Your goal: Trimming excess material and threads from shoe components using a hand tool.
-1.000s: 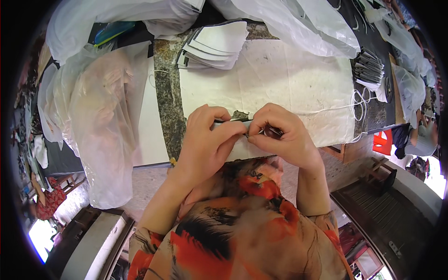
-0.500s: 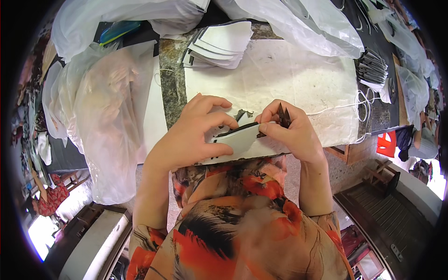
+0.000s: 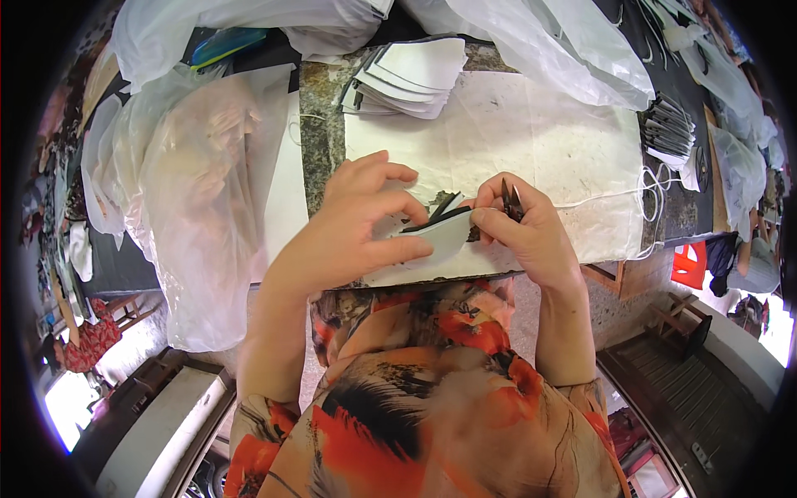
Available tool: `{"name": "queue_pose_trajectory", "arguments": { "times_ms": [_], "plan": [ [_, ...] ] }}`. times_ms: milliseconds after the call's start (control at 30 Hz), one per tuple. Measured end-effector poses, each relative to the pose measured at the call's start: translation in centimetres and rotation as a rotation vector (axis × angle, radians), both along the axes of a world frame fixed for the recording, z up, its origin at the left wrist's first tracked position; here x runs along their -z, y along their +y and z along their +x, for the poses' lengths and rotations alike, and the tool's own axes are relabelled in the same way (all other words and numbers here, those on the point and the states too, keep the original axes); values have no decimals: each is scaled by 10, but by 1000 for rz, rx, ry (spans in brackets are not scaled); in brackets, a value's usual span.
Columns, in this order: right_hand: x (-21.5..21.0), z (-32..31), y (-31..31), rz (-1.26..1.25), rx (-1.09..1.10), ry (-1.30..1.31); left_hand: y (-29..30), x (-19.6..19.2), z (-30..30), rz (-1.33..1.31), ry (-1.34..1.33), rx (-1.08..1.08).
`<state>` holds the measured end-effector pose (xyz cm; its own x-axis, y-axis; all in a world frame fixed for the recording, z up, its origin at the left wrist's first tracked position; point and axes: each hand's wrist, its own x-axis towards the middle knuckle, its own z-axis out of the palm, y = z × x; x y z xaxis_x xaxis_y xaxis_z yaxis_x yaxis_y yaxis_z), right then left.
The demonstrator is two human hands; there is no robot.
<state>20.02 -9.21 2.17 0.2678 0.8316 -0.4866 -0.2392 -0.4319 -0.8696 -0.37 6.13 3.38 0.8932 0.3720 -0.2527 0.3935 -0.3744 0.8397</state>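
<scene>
The dark-edged white piece (image 3: 448,237) at frame centre could pivot or be nicked, because only the right hand (image 3: 533,232) pinches it, with a pointed dark tool (image 3: 512,213) in the same grip, while the left hand's (image 3: 353,222) fingers stand parted.

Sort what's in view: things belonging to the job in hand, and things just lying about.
Likely the job's:
black-edged white piece, pinched by the right hand
dark pointed tool, in the same hand
stack of similar pieces

Seemingly just lying about:
plastic bag at left
blue-green item
red item
</scene>
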Motion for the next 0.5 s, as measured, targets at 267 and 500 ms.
{"name": "queue_pose_trajectory", "arguments": {
  "times_ms": [267, 500],
  "plan": [
    [2, -10, 6, 23, -36, 52, -21, 19, 10, 273, 10, -50],
    [10, -6, 4, 26, 12, 96, -15, 17, 3, 233, 34, 4]
  ]
}}
